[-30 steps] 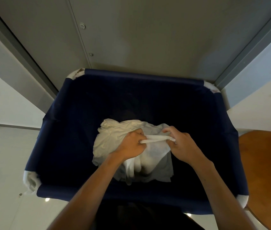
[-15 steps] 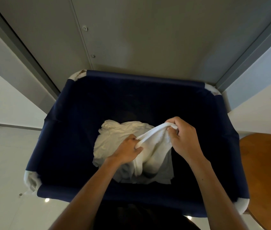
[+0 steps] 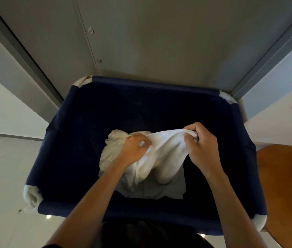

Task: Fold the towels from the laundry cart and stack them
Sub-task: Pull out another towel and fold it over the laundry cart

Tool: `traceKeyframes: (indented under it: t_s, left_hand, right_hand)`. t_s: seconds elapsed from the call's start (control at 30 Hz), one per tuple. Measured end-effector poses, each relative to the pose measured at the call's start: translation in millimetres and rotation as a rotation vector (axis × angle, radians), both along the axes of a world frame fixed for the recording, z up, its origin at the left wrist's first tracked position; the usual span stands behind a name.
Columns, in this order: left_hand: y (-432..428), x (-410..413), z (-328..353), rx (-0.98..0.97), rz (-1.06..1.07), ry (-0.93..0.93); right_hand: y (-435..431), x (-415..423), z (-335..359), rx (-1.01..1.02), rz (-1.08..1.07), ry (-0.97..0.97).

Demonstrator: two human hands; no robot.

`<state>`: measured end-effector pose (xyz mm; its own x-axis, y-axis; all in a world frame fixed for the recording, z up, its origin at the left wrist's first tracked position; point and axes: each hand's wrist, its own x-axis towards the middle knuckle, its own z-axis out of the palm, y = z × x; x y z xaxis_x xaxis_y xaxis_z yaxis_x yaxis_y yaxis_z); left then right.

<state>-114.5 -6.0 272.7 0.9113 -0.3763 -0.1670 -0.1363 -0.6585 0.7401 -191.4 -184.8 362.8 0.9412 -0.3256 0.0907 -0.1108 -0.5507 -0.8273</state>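
Looking straight down into the cart [image 3: 152, 85]: a deep bin of navy cloth with white padding [image 3: 31, 195] at its corners. Two bare forearms reach in over the near rim.

Left hand [image 3: 134, 149]: fingers curled, pinching a bunched edge of the towel [image 3: 164, 147] between thumb and fingers. A bit of white cloth shows through the loop of thumb and forefinger.

Right hand [image 3: 202, 149]: closed round the other end of the same edge, fingers folded over it, back of the hand toward the camera. It sits a little higher in the view than the left, nearer the cart's right wall.

Towel: white, stretched between the two hands along its top edge, which sags slightly in the middle. The rest hangs below in loose folds, inside the cart. Its lower part runs down onto the pile [image 3: 113, 153]; where one ends and the other begins cannot be told.

Pile: crumpled white and pale grey cloth on the cart bottom, near the middle and a little toward the near side. Number of pieces cannot be told.

Surroundings: grey panel [image 3: 141, 42] with two round fasteners, just beyond the far rim. Pale floor [image 3: 2, 167] at left. Round wooden top [image 3: 284, 185] just beside the cart's right wall, partly cut off by the frame edge.
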Motion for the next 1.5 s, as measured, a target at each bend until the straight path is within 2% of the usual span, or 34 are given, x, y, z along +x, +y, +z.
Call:
traceKeyframes:
  t_s: [0.07, 0.17, 0.37, 0.53, 0.73, 1.0, 1.33, 1.5]
  left_hand:
    - [-5, -8, -7, 0.072, 0.044, -0.038]
    - [-9, -11, -23, -0.018, 0.153, -0.031]
    - [-5, -19, -37, -0.015, 0.066, -0.185]
    - [-3, -25, -42, -0.036, 0.114, -0.336]
    - [-6, -28, -42, 0.028, 0.057, -0.321]
    - [-15, -42, -33, -0.033, -0.071, -0.06]
    - [-27, -40, -33, 0.108, 0.01, -0.344]
    - [-25, -38, -32, 0.07, -0.007, -0.318]
  right_hand:
    - [6, 2, 0, 0.006, 0.02, 0.01]
    - [10, 3, -3, 0.004, 0.012, 0.015]
    - [7, 3, -6, -0.004, -0.057, 0.02]
    - [7, 3, -6, 0.01, -0.083, 0.04]
    - [9, 5, -7, 0.011, -0.091, 0.046]
    - [11, 6, -8, 0.007, -0.085, 0.049]
    - [10, 3, -8, 0.02, -0.067, 0.066]
    - [10, 2, -7, 0.008, -0.023, 0.076]
